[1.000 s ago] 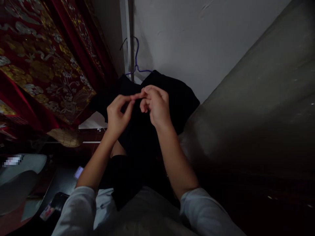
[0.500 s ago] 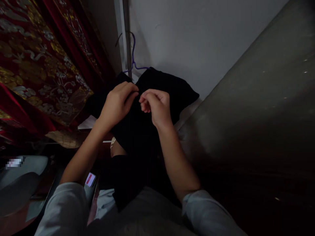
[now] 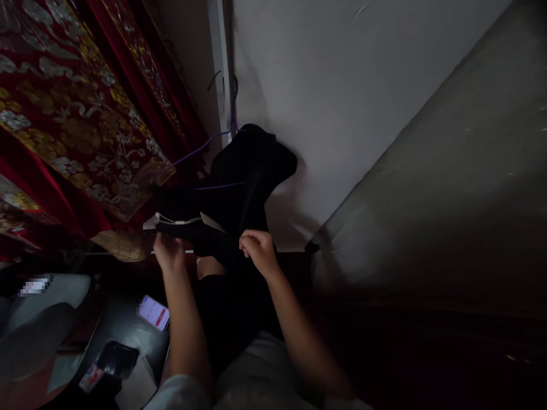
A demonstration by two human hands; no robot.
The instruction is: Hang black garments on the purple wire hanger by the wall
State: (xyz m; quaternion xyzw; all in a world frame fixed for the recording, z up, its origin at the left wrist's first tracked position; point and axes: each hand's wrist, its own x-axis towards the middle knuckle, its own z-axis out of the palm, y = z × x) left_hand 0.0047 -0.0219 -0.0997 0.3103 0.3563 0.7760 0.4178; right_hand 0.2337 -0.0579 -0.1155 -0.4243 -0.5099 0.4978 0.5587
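A black garment (image 3: 250, 171) hangs on a purple hanger (image 3: 200, 149) from a white post in the corner. My left hand (image 3: 168, 253) is closed on the garment's lower left edge, where a white label shows. My right hand (image 3: 257, 253) is closed on the black cloth lower down, a little to the right. More black cloth hangs between my forearms towards my lap. The scene is dim, so the fingertips are hard to make out.
A red and gold patterned curtain (image 3: 72, 108) fills the left. A white wall (image 3: 342, 102) stands behind, and a grey slanted surface (image 3: 448, 188) on the right. Below left lie a lit phone (image 3: 154, 312), a dark wallet-like object (image 3: 116, 360) and a grey seat (image 3: 38, 319).
Both hands have dropped from the garment's collar to its lower part. The garment has swung and bunched to the left, and the hanger has tilted.
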